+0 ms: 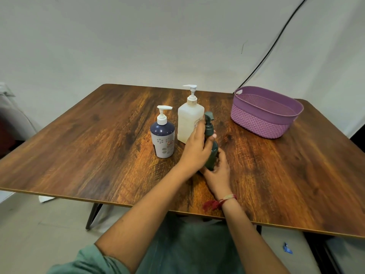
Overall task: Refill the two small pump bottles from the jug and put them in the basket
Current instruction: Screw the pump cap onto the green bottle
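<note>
The head camera shows both hands clamped on the dark green pump bottle (pixel 214 153), near the middle of the desk (pixel 79 155). The left hand (pixel 194 149) wraps round its pump top. The right hand (pixel 218 172) grips its bottom. I think the top is being twisted off. Next the top must come off, then the jug (pixel 189 123) close behind needs opening. The blue and white pump bottle (pixel 162 141) waits beside the jug. The purple basket (pixel 256 123) sits well apart on the right.
</note>
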